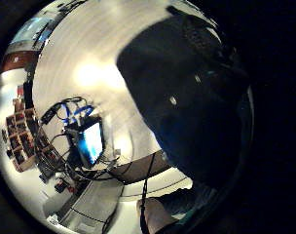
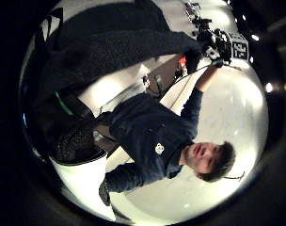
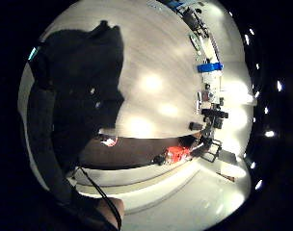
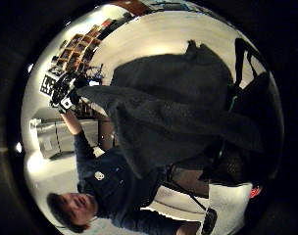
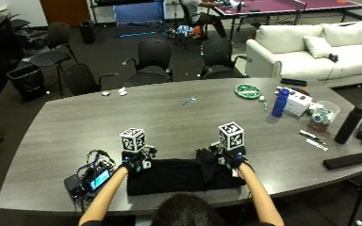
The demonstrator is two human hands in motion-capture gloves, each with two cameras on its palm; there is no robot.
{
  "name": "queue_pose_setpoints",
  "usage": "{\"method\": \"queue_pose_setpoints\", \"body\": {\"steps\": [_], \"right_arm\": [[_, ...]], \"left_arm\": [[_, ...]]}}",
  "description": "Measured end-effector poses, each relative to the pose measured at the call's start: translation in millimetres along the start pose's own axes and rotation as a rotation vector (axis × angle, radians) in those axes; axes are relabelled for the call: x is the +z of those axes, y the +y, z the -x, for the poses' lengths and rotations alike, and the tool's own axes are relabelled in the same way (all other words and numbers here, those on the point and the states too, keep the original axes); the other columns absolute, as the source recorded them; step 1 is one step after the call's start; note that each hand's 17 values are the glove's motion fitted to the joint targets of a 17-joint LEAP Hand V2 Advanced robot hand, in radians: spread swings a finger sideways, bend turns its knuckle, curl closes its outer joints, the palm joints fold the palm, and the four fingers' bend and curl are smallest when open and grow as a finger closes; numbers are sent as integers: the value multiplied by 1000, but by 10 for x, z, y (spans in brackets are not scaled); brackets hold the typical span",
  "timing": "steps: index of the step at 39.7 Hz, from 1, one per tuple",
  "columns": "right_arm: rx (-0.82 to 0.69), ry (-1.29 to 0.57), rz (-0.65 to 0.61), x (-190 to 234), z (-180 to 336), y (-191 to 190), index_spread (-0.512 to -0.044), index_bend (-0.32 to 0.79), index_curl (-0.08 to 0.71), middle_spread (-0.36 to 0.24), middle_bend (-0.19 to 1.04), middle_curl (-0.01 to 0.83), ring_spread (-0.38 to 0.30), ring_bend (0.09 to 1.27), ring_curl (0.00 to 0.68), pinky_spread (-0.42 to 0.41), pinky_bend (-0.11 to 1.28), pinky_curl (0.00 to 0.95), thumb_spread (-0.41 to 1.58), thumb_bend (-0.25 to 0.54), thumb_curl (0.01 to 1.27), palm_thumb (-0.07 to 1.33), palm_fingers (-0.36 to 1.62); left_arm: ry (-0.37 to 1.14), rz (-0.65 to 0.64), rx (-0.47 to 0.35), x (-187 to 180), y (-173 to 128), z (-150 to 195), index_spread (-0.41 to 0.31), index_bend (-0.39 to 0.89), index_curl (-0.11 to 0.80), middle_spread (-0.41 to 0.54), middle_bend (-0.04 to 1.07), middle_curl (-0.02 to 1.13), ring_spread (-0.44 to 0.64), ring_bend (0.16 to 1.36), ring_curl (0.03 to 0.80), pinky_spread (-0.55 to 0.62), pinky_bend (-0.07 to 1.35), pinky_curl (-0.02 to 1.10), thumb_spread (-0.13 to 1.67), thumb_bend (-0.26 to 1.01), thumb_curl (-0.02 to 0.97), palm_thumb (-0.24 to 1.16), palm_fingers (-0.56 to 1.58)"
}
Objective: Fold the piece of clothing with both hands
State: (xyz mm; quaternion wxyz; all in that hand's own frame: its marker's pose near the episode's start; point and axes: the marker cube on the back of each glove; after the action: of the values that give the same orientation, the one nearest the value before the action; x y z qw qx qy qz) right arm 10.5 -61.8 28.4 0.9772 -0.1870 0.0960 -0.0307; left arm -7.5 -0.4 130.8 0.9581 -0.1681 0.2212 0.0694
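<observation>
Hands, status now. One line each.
Left hand: holding one top corner of the black garment, lifted off the table.
Right hand: holding the other top corner.

A blue bottle [image 5: 281, 102] stands beside a white box [image 5: 299, 101] at right of the grey table [image 5: 168, 117]. A green plate [image 5: 248, 91] lies behind them; a black bottle [image 5: 348, 124] stands far right.

The near edge of the black garment [image 5: 181, 175] is hidden behind the person's head [image 5: 184, 210]. Marker cubes cover the fingers of the left hand [image 5: 137, 162] and right hand [image 5: 230, 159].
</observation>
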Motion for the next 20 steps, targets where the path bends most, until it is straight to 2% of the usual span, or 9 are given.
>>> {"method": "queue_pose_setpoints", "body": {"steps": [3,6,8,9,10,13,17,20], "right_arm": [[81,-34,141,24,-84,-354,-256,222,441,-210,340,516,-246,583,459,-330,570,398,411,-31,692,977,1297],[172,-90,256,95,-60,-643,-259,207,447,-210,340,518,-251,579,461,-335,574,402,399,-32,701,976,1288],[215,-128,280,189,-37,-812,-252,121,425,-205,310,511,-250,588,464,-341,610,409,446,-28,698,981,1205],[236,-141,261,231,-39,-873,-245,92,413,-199,288,504,-248,587,462,-341,619,409,507,-19,692,985,1151],[261,-149,221,263,-50,-910,-242,85,406,-192,250,494,-244,575,457,-337,625,408,562,-14,687,984,1085],[347,-166,82,309,-99,-847,-231,96,392,-162,192,479,-219,524,447,-309,619,408,718,-7,668,973,981],[441,-142,11,361,-194,-535,-223,97,374,-133,176,470,-189,494,444,-251,599,405,937,-41,614,861,923],[475,-123,113,455,-162,-253,-212,112,360,-118,179,462,-172,476,431,-193,565,389,1051,-27,583,818,914]], "left_arm": [[-20,87,-175,-54,-190,70,-264,292,578,-251,441,568,-265,384,413,-172,167,298,995,-15,649,825,1136],[11,234,-339,158,-544,215,-267,291,588,-258,444,577,-270,386,419,-179,166,306,962,-16,669,820,1126],[14,289,-434,365,-789,333,-258,272,586,-251,428,575,-249,361,415,-154,152,304,1016,-16,663,796,1034],[3,284,-467,441,-863,377,-232,213,567,-224,356,554,-199,332,410,-119,175,313,1094,-35,635,735,861],[-14,257,-489,495,-899,408,-205,167,562,-186,296,558,-160,360,439,-90,195,334,1134,-36,620,704,715],[-45,88,-508,577,-856,425,-137,112,535,-62,98,542,-48,433,479,10,245,374,1214,-32,587,639,379],[-5,-113,-450,660,-645,321,-90,138,500,31,50,433,60,442,435,96,272,359,1286,-22,552,587,318],[28,-177,-388,757,-410,208,-73,184,490,78,85,389,127,447,412,153,266,347,1317,-22,531,554,303]]}}
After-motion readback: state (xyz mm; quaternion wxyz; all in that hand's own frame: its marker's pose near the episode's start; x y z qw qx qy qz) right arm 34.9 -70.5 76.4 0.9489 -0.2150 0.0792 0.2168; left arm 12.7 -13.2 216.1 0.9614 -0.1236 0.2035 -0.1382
